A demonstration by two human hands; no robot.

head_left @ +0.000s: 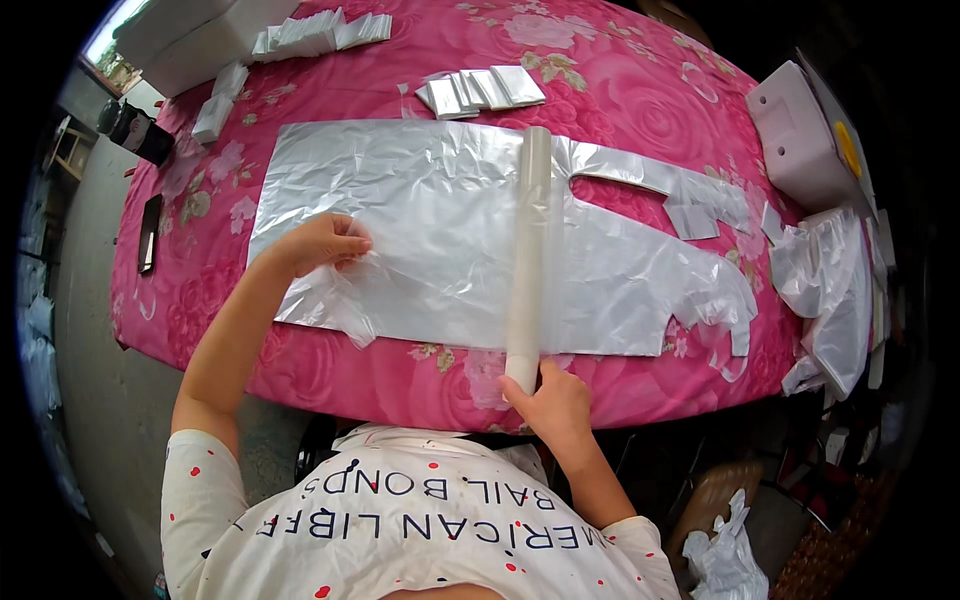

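A shiny, translucent plastic sheet (pixel 440 240) lies flat before me, wrinkled in places, with two strap-like strips at its right end. My left hand (pixel 325 243) is over its left part, fingertips pinched on thin film; a crumpled fold of that film (pixel 345 305) hangs below the hand towards the near edge. Across the sheet, right of its middle, a pale round tube (pixel 530 230) runs from the far edge to the near edge. My right hand (pixel 552 400) is closed around the tube's near end, thumb along its side. Whether the sheet is one layer or several, I cannot tell.
Beyond the sheet are folded plastic packets (pixel 482 92), with more packets (pixel 325 33) by a white box (pixel 200 40). A phone (pixel 150 233) and a black bottle (pixel 135 132) are at left. A white foam box (pixel 800 135) and loose plastic (pixel 825 290) stand at right.
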